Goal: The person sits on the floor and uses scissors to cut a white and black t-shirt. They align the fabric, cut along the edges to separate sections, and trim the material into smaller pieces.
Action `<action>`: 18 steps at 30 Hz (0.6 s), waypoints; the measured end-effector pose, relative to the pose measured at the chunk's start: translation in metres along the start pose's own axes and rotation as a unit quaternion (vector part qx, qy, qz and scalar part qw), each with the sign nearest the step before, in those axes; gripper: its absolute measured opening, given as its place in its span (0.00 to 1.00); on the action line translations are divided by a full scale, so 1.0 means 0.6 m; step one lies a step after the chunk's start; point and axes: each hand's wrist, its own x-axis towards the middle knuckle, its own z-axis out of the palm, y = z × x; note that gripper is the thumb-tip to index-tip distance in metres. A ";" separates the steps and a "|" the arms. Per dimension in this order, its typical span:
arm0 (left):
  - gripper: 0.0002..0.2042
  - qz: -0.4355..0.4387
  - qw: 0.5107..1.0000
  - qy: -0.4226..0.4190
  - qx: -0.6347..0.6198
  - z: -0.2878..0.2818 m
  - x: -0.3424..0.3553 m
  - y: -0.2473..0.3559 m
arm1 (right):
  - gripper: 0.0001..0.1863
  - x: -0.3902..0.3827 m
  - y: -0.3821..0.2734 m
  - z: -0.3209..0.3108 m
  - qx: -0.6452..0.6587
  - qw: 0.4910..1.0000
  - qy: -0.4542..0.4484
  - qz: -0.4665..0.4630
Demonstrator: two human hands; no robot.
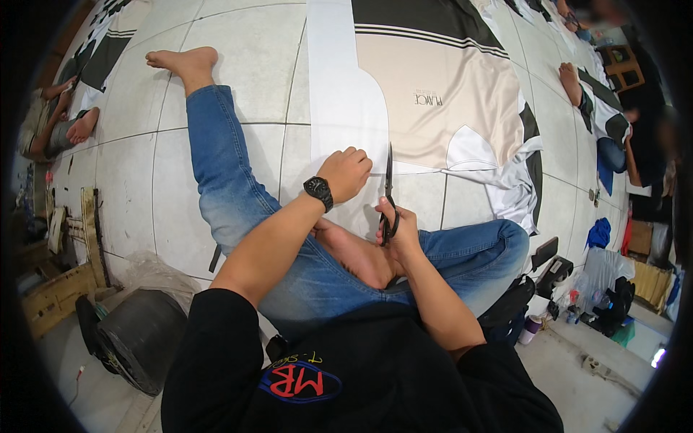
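"Beige satiny cloth panel (426, 76), spread on the tiled floor (249, 36): where are the hands around it?"

"Both on its near side, apart from each other. The right hand (401, 227) grips the handles of the black scissors (390, 177), whose blades lie along the panel's near-left corner."

"And the left hand (348, 175)?"

"Left of that corner, at the near end of the white sheet (336, 94) that borders the panel's left side. Its fingers are curled; I can't tell whether they pinch anything."

"Which step would you call this?"

"Trimming, I'd judge, perhaps between snips. The blades look nearly together, and I can't make out whether they touch cloth."

"What does the next move call for?"

"Probably parting the blades at the panel's left edge, with the left hand steadying the sheet. The rounded white piece (473, 149) on the panel's near edge and the rumpled white cloth (518, 189) at its near-right corner should stay clear of them."
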 end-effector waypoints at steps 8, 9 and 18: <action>0.04 0.017 1.000 0.016 0.009 0.004 0.000 -0.003 | 0.33 0.025 -0.030 -0.005 -0.036 0.999 0.008 -0.018; 0.03 0.016 1.000 0.014 0.009 0.005 -0.001 -0.003 | 0.33 0.027 -0.029 -0.005 -0.034 0.999 0.008 -0.022; 0.03 0.009 1.000 0.002 0.007 0.003 0.000 -0.003 | 0.32 0.043 -0.019 -0.009 -0.053 0.998 0.005 -0.035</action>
